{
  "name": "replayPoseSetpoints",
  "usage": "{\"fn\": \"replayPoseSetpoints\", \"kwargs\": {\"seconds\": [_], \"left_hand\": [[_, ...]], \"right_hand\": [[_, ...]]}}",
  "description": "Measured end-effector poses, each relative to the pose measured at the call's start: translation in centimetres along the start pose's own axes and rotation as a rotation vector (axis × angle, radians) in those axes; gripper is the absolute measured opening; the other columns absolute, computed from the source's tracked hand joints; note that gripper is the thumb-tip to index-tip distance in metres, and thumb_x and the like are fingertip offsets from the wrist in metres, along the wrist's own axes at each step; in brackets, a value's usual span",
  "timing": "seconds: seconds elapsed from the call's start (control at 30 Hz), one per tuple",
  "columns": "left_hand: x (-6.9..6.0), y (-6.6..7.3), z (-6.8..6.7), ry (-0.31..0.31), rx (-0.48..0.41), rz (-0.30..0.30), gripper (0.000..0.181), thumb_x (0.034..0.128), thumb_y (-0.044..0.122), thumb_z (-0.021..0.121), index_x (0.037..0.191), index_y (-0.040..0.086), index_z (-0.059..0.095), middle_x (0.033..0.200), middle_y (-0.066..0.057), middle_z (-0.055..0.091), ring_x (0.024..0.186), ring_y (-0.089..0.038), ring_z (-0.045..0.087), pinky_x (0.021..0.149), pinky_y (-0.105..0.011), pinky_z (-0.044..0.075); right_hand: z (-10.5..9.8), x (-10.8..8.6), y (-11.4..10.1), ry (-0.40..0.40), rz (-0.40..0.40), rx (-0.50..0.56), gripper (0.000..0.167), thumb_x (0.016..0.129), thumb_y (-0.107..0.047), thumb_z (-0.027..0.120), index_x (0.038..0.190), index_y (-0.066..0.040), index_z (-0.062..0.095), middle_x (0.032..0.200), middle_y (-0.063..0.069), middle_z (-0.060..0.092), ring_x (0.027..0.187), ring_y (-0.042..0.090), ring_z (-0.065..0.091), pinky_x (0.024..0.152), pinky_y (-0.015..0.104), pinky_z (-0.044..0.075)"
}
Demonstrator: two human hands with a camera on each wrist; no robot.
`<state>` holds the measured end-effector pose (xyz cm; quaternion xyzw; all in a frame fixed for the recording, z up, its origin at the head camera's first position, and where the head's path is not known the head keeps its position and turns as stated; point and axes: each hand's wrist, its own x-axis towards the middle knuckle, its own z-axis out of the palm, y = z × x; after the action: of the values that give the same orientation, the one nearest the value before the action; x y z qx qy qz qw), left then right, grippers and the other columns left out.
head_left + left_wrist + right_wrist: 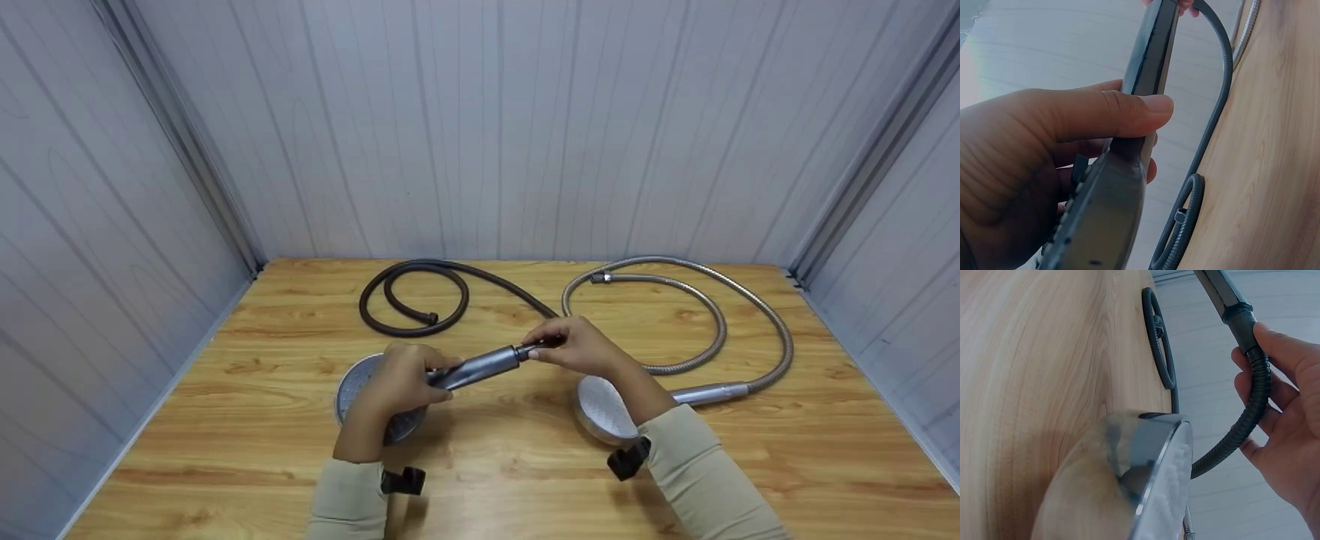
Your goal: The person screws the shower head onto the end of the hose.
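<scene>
My left hand (401,379) grips the handle of a dark grey shower head (487,367), thumb on top in the left wrist view. The round spray face is partly hidden behind that hand in the head view. At the handle's lower end, my right hand (581,349) pinches the connector (1242,331) of a dark ribbed shower hose (1261,385). The connector meets the handle's collar; how far it is screwed on cannot be seen. From the right fingers the hose bends away, and its coil (362,304) lies at the back of the table.
A chrome shower head (606,412) lies near my right forearm, joined to a silver hose (780,330) looped at the right back. The wooden table (247,390) is bounded by pale panel walls (465,135) behind and at both sides.
</scene>
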<state>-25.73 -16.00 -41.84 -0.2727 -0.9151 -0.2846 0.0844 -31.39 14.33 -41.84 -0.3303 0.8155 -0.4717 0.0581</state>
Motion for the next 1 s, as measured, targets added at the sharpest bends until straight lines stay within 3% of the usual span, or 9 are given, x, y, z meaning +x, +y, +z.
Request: {"fn": "replayPoseSetpoints", "kwargs": {"seconds": [0.3,0.57,0.73,1.0], "left_hand": [[-0.1,0.0,0.1,0.017,0.035,0.029,0.045,0.0681,0.013,0.089,0.111,0.015,0.076,0.083,0.002,0.072,0.06,-0.006,0.05,0.074,-0.04,0.038],[-0.1,0.0,0.1,0.013,0.045,0.031,0.045,0.0691,0.016,0.088,0.112,0.014,0.075,0.083,0.002,0.072,0.062,-0.005,0.053,0.072,-0.037,0.044],[-0.1,-0.1,0.0,0.006,0.038,0.025,0.045,0.0698,0.015,0.088,0.113,0.013,0.075,0.087,0.001,0.073,0.066,-0.006,0.058,0.072,-0.036,0.046],[0.0,-0.2,-0.1,0.0,0.018,0.019,0.045,0.0692,0.015,0.088,0.112,0.013,0.075,0.088,0.001,0.074,0.068,-0.006,0.06,0.074,-0.037,0.047]], "right_hand": [[0.0,-0.1,0.0,-0.018,-0.009,0.004,0.017,0.09,-0.013,0.07,0.105,-0.005,0.075,0.098,0.006,0.072,0.078,0.014,0.059,0.067,0.024,0.047],[-0.1,0.0,0.2,-0.017,-0.037,-0.03,0.022,0.088,-0.012,0.072,0.11,-0.004,0.072,0.103,0.007,0.07,0.087,0.017,0.062,0.075,0.029,0.05],[0.1,0.0,0.2,-0.004,-0.058,-0.043,0.024,0.084,-0.003,0.074,0.108,-0.001,0.07,0.106,0.012,0.068,0.091,0.025,0.061,0.079,0.032,0.049],[0.0,-0.7,-3.0,-0.005,-0.081,-0.03,0.02,0.083,0.007,0.071,0.102,0.01,0.067,0.102,0.023,0.066,0.088,0.034,0.06,0.075,0.031,0.049]]}}
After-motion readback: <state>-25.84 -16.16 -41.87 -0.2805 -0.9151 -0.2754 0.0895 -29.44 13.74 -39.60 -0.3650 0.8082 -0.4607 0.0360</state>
